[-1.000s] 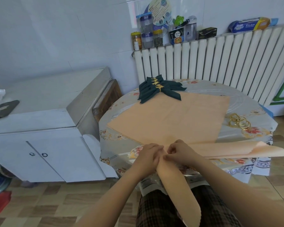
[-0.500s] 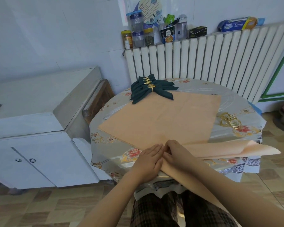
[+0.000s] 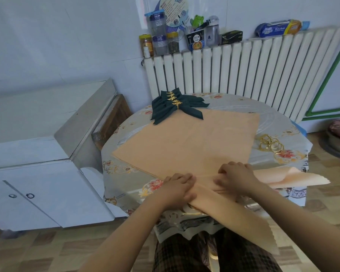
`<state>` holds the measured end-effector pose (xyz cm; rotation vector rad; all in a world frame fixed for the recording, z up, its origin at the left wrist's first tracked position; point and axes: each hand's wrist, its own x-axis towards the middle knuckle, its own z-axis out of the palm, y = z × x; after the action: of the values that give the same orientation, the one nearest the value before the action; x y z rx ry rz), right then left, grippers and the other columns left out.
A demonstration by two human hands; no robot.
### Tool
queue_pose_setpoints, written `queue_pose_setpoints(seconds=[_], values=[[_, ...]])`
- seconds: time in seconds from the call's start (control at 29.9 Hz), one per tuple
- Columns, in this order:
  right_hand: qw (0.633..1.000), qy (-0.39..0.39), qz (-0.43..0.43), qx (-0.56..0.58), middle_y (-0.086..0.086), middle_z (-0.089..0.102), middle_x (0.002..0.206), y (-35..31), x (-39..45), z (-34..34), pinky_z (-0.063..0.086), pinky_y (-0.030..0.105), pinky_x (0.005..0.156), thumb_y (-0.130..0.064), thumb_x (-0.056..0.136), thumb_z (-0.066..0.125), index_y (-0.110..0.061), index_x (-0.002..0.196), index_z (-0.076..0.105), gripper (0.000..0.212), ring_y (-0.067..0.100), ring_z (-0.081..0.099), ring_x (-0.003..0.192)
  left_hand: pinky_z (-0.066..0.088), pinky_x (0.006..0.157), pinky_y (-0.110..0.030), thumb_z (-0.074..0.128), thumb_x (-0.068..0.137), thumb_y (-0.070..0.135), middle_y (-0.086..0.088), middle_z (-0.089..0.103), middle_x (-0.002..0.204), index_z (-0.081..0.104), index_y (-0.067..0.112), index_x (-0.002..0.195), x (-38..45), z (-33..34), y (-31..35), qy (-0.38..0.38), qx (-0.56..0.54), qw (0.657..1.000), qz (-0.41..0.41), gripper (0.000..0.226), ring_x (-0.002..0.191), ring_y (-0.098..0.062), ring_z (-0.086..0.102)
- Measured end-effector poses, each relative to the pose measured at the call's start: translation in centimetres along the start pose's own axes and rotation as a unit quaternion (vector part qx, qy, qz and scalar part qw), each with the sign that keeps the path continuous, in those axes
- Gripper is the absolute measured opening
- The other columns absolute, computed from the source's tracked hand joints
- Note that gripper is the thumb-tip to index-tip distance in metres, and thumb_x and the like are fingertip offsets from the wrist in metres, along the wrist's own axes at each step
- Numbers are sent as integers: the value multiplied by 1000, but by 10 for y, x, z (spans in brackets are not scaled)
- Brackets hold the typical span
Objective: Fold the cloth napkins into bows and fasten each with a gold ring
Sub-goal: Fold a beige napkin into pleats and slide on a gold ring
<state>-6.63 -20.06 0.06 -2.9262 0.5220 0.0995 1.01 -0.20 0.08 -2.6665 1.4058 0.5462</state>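
Note:
A peach napkin [image 3: 186, 142] lies spread as a diamond on the round table [image 3: 283, 124]. Its near corner is folded into a narrow band along the table's front edge. My left hand [image 3: 180, 188] grips this band at the left, fingers over it and thumb below. A hand's width to the right, my right hand [image 3: 236, 178] pinches the same band with curled fingers. One end of the band sticks out to the right, the other hangs off the table over my lap. Several loose gold rings [image 3: 270, 145] lie at the right. Dark green bows [image 3: 175, 108] with gold rings sit at the far side.
A white radiator [image 3: 243, 71] stands behind the table, with jars, bottles and boxes [image 3: 159, 40] on its top. A white cabinet [image 3: 37, 154] is close on the left. The table's floral cover [image 3: 126, 169] hangs over the edge. My knees in checked trousers are under the front edge.
My hands, which met at the middle of the fold, have come apart. The right hand slid to the right along the band, and the left hand stayed near the middle.

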Motion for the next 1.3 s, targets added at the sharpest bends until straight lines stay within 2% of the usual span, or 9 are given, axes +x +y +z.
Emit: queue_pose_setpoints(seconds=[0.17, 0.33, 0.53, 0.63, 0.77, 0.9, 1.0, 1.17, 1.3], values=[[986, -165, 20, 11, 6, 65, 107, 0, 15, -29, 37, 25, 64, -46, 81, 62, -8, 104, 65, 45, 19, 56, 88, 9, 114, -42, 30, 100, 43, 4, 3, 160, 8, 21, 152, 0, -3, 3, -4, 14, 1000, -5, 60, 144, -19, 5], [990, -138, 1, 13, 7, 57, 104, -16, 15, -37, 29, 19, 52, -24, 79, 69, -10, 98, 52, 29, 17, 45, 87, 11, 114, -40, 33, 99, 44, 1, 8, 159, 13, 20, 151, 1, -5, 5, 13, 28, 1000, -6, 61, 142, -21, 8], [989, -135, 11, 63, 10, 64, 110, -32, 19, -30, 42, 25, 72, -16, 80, 64, -3, 103, 65, 27, 23, 58, 101, 26, 102, -40, 40, 95, 48, -11, 31, 134, 31, 17, 145, 4, -9, 8, 64, 99, 993, -3, 60, 123, -29, 28], [974, -155, 60, 153, 9, 61, 91, -29, 20, -34, 42, 24, 61, -24, 81, 66, 0, 99, 64, 30, 23, 57, 81, 34, 101, -38, 43, 97, 42, -13, 39, 130, 27, 11, 147, 6, -15, 10, 21, 56, 998, 10, 62, 119, -27, 35], [855, -260, 141, 427, 12, 56, 74, -31, 14, -39, 46, 26, 49, -12, 92, 54, 1, 90, 55, 14, 20, 53, 57, 39, 96, -36, 46, 97, 33, -12, 50, 123, 42, 9, 138, 6, -20, 5, 10, -97, 995, 3, 47, 114, -27, 46], [698, -336, 173, 608, 25, 54, 99, -30, 7, -44, 58, 39, 55, -6, 96, 37, 6, 130, 28, 37, 37, 61, 74, 42, 93, -34, 36, 99, 45, 0, 61, 104, 49, 11, 123, 3, -36, 2, -20, -333, 941, -64, 43, 103, -20, 56], [638, -347, 185, 662, 33, 42, 116, -33, 3, -46, 54, 56, 63, -4, 95, 33, -4, 143, 11, 52, 52, 56, 89, 38, 82, -31, 27, 98, 54, -8, 61, 111, 51, 4, 122, 3, -47, 9, -44, -326, 942, -71, 60, 95, -21, 54], [688, -323, 151, 632, 32, 43, 117, -37, -6, -46, 55, 48, 71, 3, 94, 31, -1, 144, 13, 53, 45, 59, 86, 36, 69, -31, 61, 88, 38, -4, 53, 93, 55, 13, 103, 7, -43, 5, -53, -191, 979, -44, 30, 84, -20, 49], [815, -263, 85, 509, 27, 54, 116, -38, -16, -42, 58, 29, 68, 8, 90, 45, 7, 129, 40, 40, 24, 66, 77, 46, 89, -33, 72, 80, 28, 3, 54, 106, 52, 17, 112, 0, -34, -4, -23, -197, 980, -20, 39, 101, -18, 55]])
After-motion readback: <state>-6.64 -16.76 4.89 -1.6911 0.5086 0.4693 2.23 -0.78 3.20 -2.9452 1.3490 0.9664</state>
